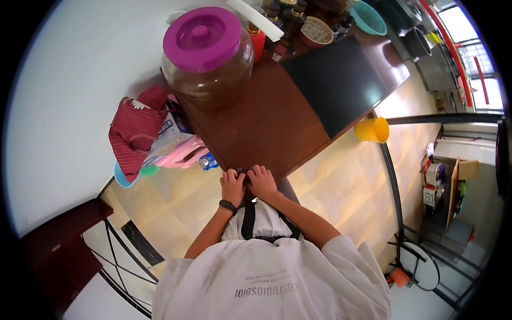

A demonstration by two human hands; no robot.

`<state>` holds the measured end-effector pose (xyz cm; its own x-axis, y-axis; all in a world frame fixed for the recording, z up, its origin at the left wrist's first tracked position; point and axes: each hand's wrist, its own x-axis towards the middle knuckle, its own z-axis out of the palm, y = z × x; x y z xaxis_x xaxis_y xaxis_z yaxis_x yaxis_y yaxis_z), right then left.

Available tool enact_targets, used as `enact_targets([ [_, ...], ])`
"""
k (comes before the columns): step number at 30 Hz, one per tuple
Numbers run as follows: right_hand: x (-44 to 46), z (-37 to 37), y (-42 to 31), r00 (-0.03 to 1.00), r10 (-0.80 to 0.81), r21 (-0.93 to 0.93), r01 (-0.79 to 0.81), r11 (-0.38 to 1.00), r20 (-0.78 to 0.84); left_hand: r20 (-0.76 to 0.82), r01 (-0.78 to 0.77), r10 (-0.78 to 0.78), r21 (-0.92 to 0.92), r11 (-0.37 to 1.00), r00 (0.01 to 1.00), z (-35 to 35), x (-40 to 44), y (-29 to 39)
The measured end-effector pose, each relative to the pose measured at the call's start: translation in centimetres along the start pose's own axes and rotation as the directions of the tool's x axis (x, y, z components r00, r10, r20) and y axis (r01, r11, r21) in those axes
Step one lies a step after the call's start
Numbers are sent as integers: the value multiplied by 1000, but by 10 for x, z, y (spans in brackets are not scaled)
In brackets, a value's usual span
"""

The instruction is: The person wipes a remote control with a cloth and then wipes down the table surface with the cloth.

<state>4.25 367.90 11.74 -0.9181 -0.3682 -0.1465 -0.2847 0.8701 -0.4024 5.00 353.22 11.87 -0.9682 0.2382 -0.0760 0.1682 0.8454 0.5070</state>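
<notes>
My left hand (232, 188), with a black band on its wrist, is at the near corner of the brown wooden table (261, 128). Right beside it is my right hand (261, 184), the two almost touching. Both have their fingers curled downward around something small and dark at the table's edge. Most of that dark thing is covered by the fingers, so its kind cannot be made out.
A big glass jar (208, 88) with a purple lid stands on the table, near bottles and a black panel (336, 82). Left of the table are a red striped cloth (136, 136) and a pink plastic thing (181, 153). A yellow bin (372, 130) stands to the right.
</notes>
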Motion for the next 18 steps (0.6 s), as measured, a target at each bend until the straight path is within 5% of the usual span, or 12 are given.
enact_targets([
  [12,65,-20,45,987,-157,178,150,972,23,-269,195,-230,-150,969,935,13,31,12],
  [18,124,-26,49,972,-232,193,232,953,-23,-238,404,-448,-213,890,862,-2,79,-4],
])
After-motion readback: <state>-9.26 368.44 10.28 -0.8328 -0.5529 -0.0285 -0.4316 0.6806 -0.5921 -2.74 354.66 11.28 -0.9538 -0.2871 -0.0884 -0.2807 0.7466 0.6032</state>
